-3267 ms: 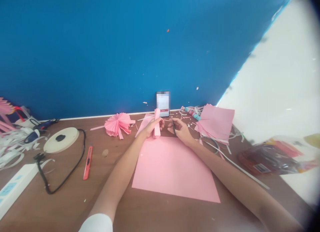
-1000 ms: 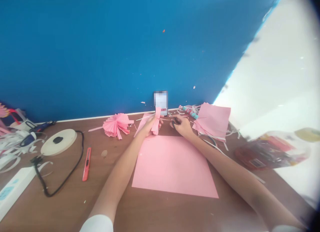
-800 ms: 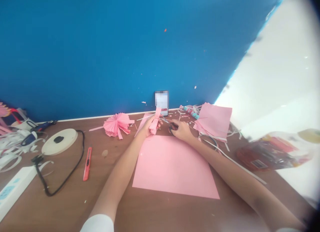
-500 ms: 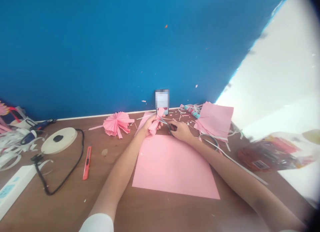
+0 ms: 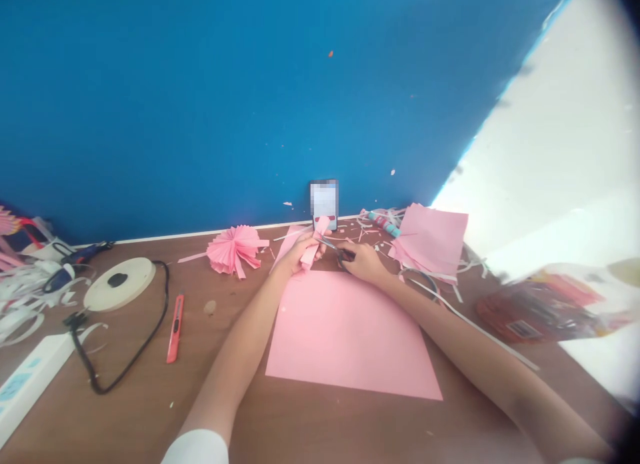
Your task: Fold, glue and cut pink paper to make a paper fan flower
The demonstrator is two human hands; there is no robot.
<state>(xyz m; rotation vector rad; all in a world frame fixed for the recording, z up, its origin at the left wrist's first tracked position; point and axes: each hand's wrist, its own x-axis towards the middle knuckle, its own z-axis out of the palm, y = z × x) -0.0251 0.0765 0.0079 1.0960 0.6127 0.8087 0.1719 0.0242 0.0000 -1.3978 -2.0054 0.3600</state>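
My left hand (image 5: 298, 253) is closed on a narrow folded pink paper (image 5: 311, 252), which leans up to the right. In my right hand (image 5: 364, 261) is a pair of scissors (image 5: 331, 244), its blades pointing left and reaching the folded paper. Whether the blades are parted is too small to tell. Beneath both hands a large pink sheet (image 5: 350, 337) lies flat on the brown table (image 5: 280, 431). A pleated pink paper fan (image 5: 235, 249) rests to the left of my left hand.
A phone (image 5: 325, 201) leans against the blue wall. Pink sheets (image 5: 434, 241) are stacked at the right, near paper scraps and a plastic bag (image 5: 540, 311). At the left are a red cutter (image 5: 175, 329), a white disc (image 5: 120, 284), a black cable and a power strip (image 5: 33, 384).
The folded pink paper has turned slightly in my left hand and looks narrower. My right hand and the scissors have hardly moved.
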